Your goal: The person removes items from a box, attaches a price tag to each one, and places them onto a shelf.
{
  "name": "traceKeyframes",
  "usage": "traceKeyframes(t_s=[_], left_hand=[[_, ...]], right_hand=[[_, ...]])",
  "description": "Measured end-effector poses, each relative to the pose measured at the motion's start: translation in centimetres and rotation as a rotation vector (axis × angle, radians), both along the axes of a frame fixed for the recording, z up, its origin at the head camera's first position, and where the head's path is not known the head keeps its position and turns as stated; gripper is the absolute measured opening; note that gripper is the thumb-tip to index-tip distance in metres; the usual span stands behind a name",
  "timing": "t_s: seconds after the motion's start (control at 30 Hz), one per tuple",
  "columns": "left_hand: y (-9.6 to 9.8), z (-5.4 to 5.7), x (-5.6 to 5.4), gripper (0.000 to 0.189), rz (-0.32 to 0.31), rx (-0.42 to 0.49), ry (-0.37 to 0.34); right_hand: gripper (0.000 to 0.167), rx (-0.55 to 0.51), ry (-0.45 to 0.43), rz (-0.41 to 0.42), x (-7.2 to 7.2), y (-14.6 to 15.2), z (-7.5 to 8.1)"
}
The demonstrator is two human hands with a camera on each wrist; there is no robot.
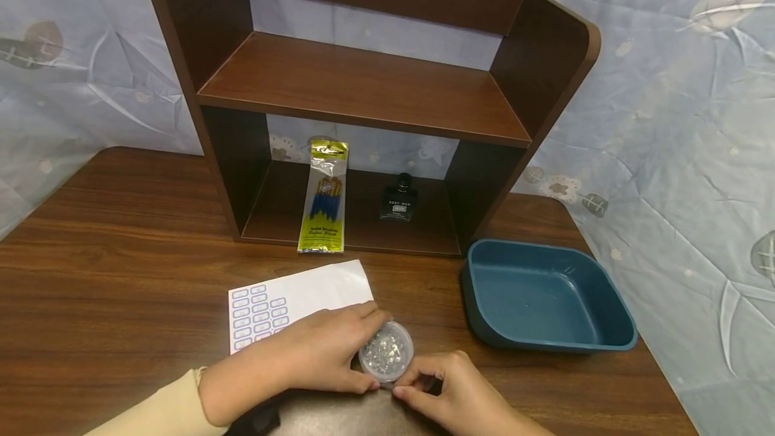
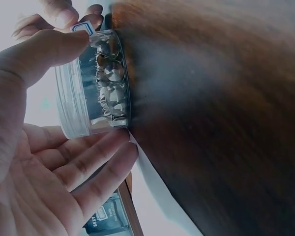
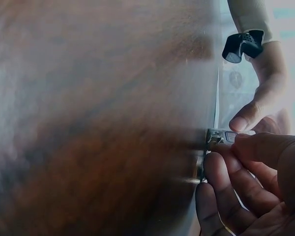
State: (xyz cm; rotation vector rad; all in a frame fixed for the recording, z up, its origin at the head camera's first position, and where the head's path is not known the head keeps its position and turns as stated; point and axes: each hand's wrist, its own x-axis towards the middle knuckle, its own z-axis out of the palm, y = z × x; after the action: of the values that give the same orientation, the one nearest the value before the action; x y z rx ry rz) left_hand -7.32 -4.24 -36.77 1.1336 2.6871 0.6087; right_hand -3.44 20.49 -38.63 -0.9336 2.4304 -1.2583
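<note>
A small round clear jar (image 1: 386,353) filled with shiny metallic pieces stands on the table near its front. My left hand (image 1: 317,348) grips it from the left, its thumb at the near side and its fingers round the far side. At the jar's near side, my right hand (image 1: 451,385) pinches a small blue-bordered label (image 2: 82,28) between thumb and finger. The label lies against the jar's wall in the left wrist view, close to the left thumb. Behind the left hand lies a white sheet of similar labels (image 1: 327,286), partly covered by that hand.
A brown two-tier shelf (image 1: 363,86) stands at the back. On its lower board are a packet of artist brushes (image 1: 325,200) and a dark perfume bottle (image 1: 399,200). To the right sits a blue plastic bin (image 1: 484,325). A dark object (image 1: 257,419) shows by the left forearm.
</note>
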Motion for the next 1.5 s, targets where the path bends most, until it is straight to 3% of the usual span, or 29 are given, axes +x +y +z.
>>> traceKeyframes(t_s=[1.03,1.3,1.5], left_hand=[[0.03,-0.31,0.2,0.074,0.01,0.024,0.028],[0.06,-0.5,0.25,0.073,0.004,0.026,0.047],[-0.01,-0.49,0.25,0.071,0.003,0.033,0.055]], right_hand=[[0.007,0.061,0.157,-0.006,0.24,-0.06,0.1],[0.007,0.082,0.139,-0.011,0.27,-0.04,0.28],[0.01,0.176,0.079,-0.038,0.12,0.01,0.74]])
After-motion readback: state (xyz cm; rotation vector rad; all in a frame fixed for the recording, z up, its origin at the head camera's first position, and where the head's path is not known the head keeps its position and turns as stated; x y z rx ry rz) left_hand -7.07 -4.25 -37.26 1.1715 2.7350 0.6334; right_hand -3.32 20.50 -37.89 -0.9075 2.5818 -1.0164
